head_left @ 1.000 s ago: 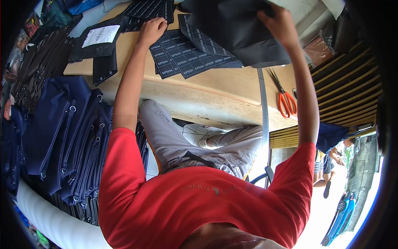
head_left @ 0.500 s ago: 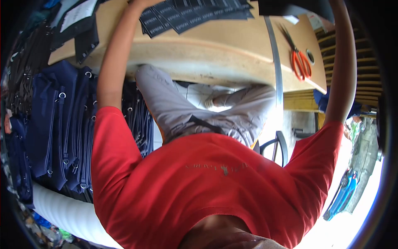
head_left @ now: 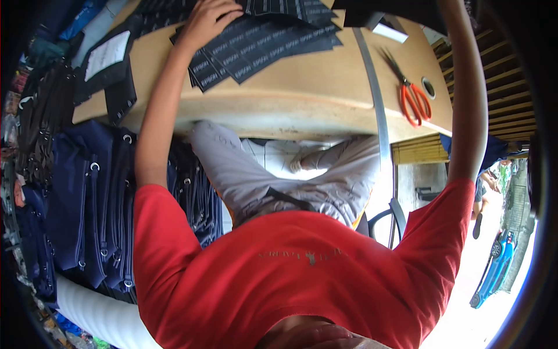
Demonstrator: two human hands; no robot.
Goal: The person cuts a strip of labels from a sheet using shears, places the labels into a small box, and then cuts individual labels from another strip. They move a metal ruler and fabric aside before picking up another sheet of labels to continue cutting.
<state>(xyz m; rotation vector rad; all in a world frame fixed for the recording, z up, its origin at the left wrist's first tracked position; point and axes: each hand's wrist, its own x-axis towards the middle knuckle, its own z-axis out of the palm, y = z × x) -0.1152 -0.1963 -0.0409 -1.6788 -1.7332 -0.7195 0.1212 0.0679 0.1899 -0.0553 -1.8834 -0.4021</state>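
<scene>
My left hand (head_left: pixel 207 21) lies on a fanned stack of dark label sheets (head_left: pixel 261 43) printed with white "EPSON" text, on the wooden table (head_left: pixel 279 104). Its fingers are apart and rest flat on the top sheet without gripping it. My right arm (head_left: pixel 465 104) reaches up past the top edge of the view, and the hand itself is out of frame. A piece of black fabric (head_left: pixel 395 9) shows at the top edge near where that arm leaves the view.
Orange-handled scissors (head_left: pixel 411 96) lie on the table's right side beside a small hole (head_left: pixel 428 87). A black pouch with a white label (head_left: pixel 104 55) sits at the left. Stacks of navy bags with metal rings (head_left: pixel 87 203) fill the left. A blue car (head_left: pixel 494 267) is outside.
The view tilted back down, so my left hand on the label sheets is in frame again. My right hand, seen holding black fabric a second ago, has gone above the frame.
</scene>
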